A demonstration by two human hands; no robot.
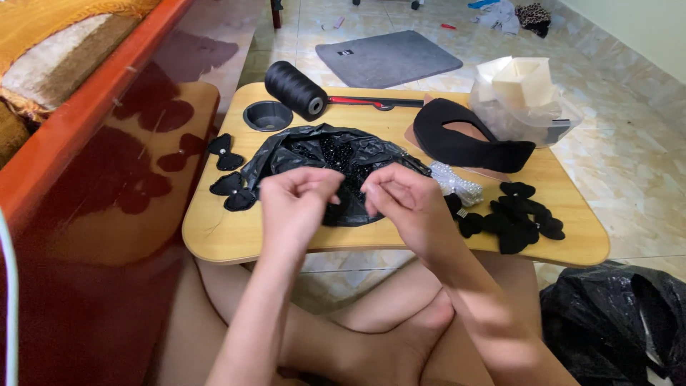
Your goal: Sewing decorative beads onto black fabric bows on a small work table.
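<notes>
Two bare hands, left hand (pixel 296 204) and right hand (pixel 404 200), hover with fingertips pinched together over one crumpled black plastic bag of dark beads (pixel 321 154) at the middle of a small wooden lap table (pixel 214 236); what they pinch is too small to tell. One black thread spool (pixel 295 88) lies behind, near the far edge. Four black fabric bows (pixel 230 175) lie left, and a cluster of them (pixel 516 214) fills the right edge.

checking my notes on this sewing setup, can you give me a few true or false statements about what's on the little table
1. The black thread spool lies on its side. True.
2. Both hands, left hand and right hand, hover over the black plastic bag. True.
3. The black fabric bows sit only left of the bag. False: piles lie on both sides.
4. The grey mat lies on the wooden table. False: it lies on the tiled floor beyond.
</notes>
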